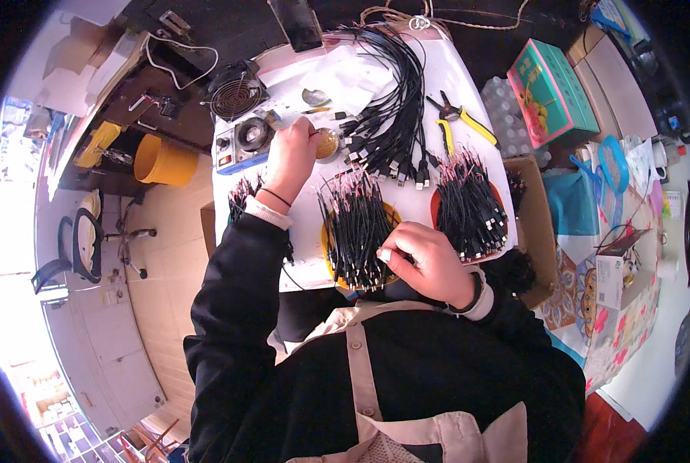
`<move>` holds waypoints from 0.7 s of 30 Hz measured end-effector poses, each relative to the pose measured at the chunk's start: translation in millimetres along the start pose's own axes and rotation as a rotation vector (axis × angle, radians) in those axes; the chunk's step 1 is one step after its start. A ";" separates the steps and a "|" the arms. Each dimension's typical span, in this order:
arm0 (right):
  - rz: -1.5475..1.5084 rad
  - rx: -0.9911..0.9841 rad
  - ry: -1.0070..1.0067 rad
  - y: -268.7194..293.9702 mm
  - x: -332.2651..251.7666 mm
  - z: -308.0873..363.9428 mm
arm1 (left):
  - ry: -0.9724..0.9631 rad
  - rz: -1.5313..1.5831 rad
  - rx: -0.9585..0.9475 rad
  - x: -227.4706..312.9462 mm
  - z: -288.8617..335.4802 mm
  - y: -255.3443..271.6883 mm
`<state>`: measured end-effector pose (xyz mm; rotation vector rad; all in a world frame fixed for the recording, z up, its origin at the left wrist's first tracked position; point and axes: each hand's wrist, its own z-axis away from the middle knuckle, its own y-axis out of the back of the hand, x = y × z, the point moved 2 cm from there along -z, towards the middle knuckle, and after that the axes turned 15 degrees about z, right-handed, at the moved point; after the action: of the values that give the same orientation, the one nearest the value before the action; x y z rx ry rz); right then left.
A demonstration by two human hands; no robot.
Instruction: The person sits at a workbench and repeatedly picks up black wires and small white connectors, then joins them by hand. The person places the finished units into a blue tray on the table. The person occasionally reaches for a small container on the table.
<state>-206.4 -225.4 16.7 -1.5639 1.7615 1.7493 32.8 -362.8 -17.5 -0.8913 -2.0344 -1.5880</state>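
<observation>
My left hand [292, 160] reaches over the white worktable with its fingers pinched at the edge of a small round tin [327, 145]; what they hold, if anything, is too small to make out. Beside it stands a blue-and-grey benchtop device [242, 145] with a dark round opening. My right hand [430, 261] is closed in a pinch at the right side of a bundle of short black wires [356, 231] with pinkish tips, lying in a yellow bowl [392, 214]. The fingertips hide whatever is between them. Another wire bundle [472, 208] fills a red container to the right.
Black USB cables [395, 100] spread across the table's back, beside yellow-handled pliers [465, 123]. A small fan [237, 94] stands at the back left. More wires [245, 193] lie by my left forearm. A cardboard box [542, 231] adjoins the table's right edge.
</observation>
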 end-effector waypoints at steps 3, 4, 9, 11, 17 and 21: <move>0.003 -0.036 0.002 -2.9 -7.0 2.2 | 0.023 0.078 0.023 9.1 9.3 22.3; -0.003 -0.040 0.010 -4.3 -9.6 2.8 | 0.005 0.042 0.034 10.2 11.0 30.9; 0.013 -0.090 0.060 -10.5 -18.5 3.8 | 0.009 -0.037 0.083 -9.5 17.0 76.3; 0.009 -0.109 0.067 -13.2 -19.8 3.4 | 0.031 -0.147 0.084 -24.5 13.8 89.6; 0.047 -0.113 0.092 -18.8 -17.6 2.2 | 0.053 -0.239 0.063 -60.3 2.6 102.6; 0.064 -0.111 0.090 -20.2 -12.8 0.5 | 0.010 -0.326 0.039 -73.3 -4.6 102.6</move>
<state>-186.0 -213.1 14.1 -1.6721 1.8026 1.8644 156.4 -369.2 7.1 -0.5561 -2.2847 -1.7030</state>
